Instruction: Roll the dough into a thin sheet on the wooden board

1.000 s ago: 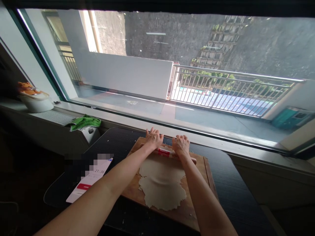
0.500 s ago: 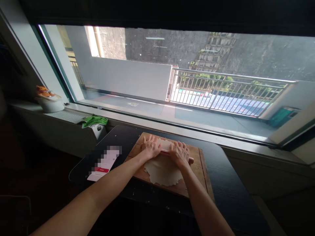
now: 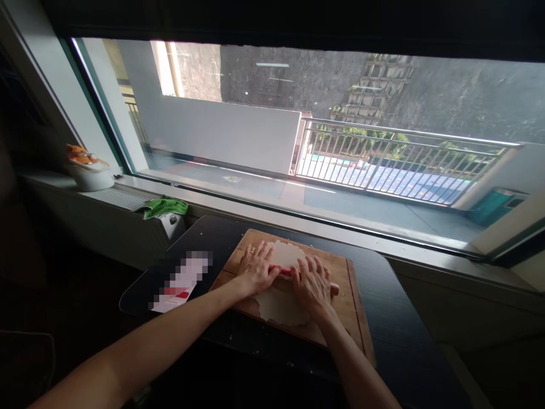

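Note:
A rolling pin [image 3: 334, 289] with wooden ends and a red middle lies across a thin, ragged-edged sheet of pale dough [image 3: 281, 307]. The dough rests on a wooden cutting board [image 3: 338, 318]. My left hand [image 3: 256, 270] lies flat over the pin's left part, its fingers stretched forward. Over the right part, my right hand [image 3: 314, 283] is palm down with its fingers spread. Neither hand wraps round the pin. Between my thumbs the red middle shows, and dough is seen in front of it and behind it.
The board stands on a dark table [image 3: 395, 324]. A pink-and-white, partly blurred flat object [image 3: 183, 284] lies on the table's left side. Beyond are a green cloth [image 3: 165, 207] on a radiator, a white pot [image 3: 92, 177] and a large window [image 3: 238, 136].
Both hands and the rolling pin have come back toward me over the dough. More dough shows beyond the pin, and my fingers lie straighter. The view has shifted slightly.

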A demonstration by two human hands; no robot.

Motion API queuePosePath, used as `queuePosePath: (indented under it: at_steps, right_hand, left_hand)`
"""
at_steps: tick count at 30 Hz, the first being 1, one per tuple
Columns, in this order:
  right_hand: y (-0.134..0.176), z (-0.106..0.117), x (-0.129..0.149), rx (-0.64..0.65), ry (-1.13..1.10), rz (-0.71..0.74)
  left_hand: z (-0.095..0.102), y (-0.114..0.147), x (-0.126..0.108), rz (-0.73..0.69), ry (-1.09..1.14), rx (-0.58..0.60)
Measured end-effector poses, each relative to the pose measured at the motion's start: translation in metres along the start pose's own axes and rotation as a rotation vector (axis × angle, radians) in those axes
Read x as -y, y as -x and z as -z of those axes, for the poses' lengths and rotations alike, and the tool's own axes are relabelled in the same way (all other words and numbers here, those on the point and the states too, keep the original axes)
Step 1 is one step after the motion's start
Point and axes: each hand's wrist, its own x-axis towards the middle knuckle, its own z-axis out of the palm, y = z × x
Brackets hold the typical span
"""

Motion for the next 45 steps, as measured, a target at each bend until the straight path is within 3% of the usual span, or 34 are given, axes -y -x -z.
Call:
queuePosePath:
  at_steps: [11,16,20,25,30,34,38,41,45]
  right_hand:
    - [-0.125,-0.008,-0.018,-0.003,-0.036,-0.081]
    - [-0.159,-0.018,-0.023,0.105,-0.003,-0.145]
    - [-0.168,-0.024,-0.027,0.135,-0.003,-0.144]
    - [-0.158,-0.017,-0.024,0.132,-0.013,-0.137]
    - [-0.126,-0.004,-0.018,0.159,-0.04,-0.196]
    - [-0.087,0.006,-0.01,0.182,-0.068,-0.233]
    - [-0.04,0.011,0.002,0.066,-0.033,-0.182]
    - [-0.004,0.007,0.006,0.016,-0.003,-0.132]
    - [0.032,-0.005,0.002,-0.016,0.013,-0.041]
  left_hand:
    - [-0.017,-0.125,0.011,0.175,0.078,0.004]
    - [-0.025,-0.157,0.017,0.204,0.043,-0.005]
    - [-0.027,-0.165,0.019,0.193,0.008,-0.028]
    - [-0.02,-0.154,0.016,0.183,-0.015,0.033]
    - [-0.013,-0.125,0.013,0.24,0.03,0.094]
    - [-0.008,-0.088,0.008,0.189,0.025,0.077]
    - [-0.002,-0.046,0.002,0.129,0.017,0.003]
    - [0.002,-0.013,0.002,0.081,0.019,-0.044]
    - [0.004,0.025,0.009,-0.022,0.02,0.008]
